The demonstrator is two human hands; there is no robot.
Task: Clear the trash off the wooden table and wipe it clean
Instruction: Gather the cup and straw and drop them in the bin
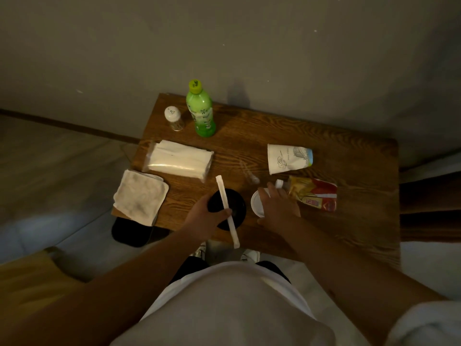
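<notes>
On the wooden table [311, 136] my left hand [204, 217] holds a black round bowl [237, 203] together with a paper-wrapped chopstick pack [225, 203] that lies across it. My right hand [278, 208] rests on a small white lid [257, 204], fingers spread over it. Just right of that hand lies a yellow-red snack wrapper [315, 194]. A white paper cup [287, 158] lies on its side beyond it. A small white scrap [279, 183] sits between cup and wrapper. A folded white cloth [141, 197] sits at the table's front left corner.
A green bottle [200, 111] and a white-capped toothpick holder [173, 118] stand at the back left. A pack of napkins [178, 159] lies left of centre. A grey wall runs behind the table. A dark round object [129, 232] sits on the floor under the left corner.
</notes>
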